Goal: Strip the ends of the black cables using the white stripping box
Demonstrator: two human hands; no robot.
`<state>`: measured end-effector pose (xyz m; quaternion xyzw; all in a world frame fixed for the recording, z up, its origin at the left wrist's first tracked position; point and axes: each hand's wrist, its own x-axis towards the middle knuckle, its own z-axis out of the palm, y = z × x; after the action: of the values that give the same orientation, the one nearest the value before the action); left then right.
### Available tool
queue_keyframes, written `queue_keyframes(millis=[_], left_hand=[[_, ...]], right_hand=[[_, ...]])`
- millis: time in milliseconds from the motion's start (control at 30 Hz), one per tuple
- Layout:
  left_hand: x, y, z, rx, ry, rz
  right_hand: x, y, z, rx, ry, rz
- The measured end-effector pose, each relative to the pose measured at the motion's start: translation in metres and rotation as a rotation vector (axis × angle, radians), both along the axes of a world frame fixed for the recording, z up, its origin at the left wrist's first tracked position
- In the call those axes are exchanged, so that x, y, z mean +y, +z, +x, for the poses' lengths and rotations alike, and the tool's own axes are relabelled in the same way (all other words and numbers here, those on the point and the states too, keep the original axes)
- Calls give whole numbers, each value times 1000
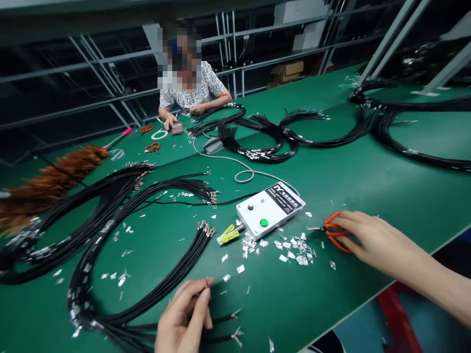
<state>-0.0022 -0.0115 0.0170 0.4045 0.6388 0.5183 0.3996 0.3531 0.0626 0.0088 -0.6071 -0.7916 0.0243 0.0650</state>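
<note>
My left hand (186, 318) is at the near edge of the green bench, its fingers pinched on the stripped end of a black cable (208, 283) from a looped bundle (110, 274). My right hand (362, 238) rests on the bench to the right, fingers curled over the handles of small orange scissors (333, 230) that lie on the mat with their tips pointing left. A white control box (270, 208) with a green button and a yellow-green clip (228, 235) sits between the hands. Foil scraps (290, 247) lie scattered before it.
Several more black cable bundles (265, 137) loop across the bench. A feather duster (47, 181) lies at the left. Across the bench sits another person (191, 90), hands on cables, with orange scissors (152, 147) and a tape roll (159, 134) nearby. The bench edge (405, 274) runs diagonally at right.
</note>
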Motion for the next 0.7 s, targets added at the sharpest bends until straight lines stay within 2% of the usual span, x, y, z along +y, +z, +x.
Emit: queue_keyframes(millis=[167,233,300,333,433,500,600,700], left_hand=[[4,0,-2,155,-105,15],[5,0,-4,219,-139,24],[6,0,-4,300,-146,56],[7,0,-4,337,-144,80],[8,1,-2,432,-164,181],[8,2,-2,478,-202,265],[7,3,-2,515,-235,355],[6,4,-3,506,-235,364]], right_hand=[[5,-10,-13,58,95,63],[-2,-7,-32,130,104,124],[-11,1,-63,352,133,158],[-15,6,-82,499,149,95],[-20,14,-141,831,203,-247],[-17,13,-169,984,257,-346],[-12,8,-189,1117,324,-464],[-11,6,-191,1164,332,-514]])
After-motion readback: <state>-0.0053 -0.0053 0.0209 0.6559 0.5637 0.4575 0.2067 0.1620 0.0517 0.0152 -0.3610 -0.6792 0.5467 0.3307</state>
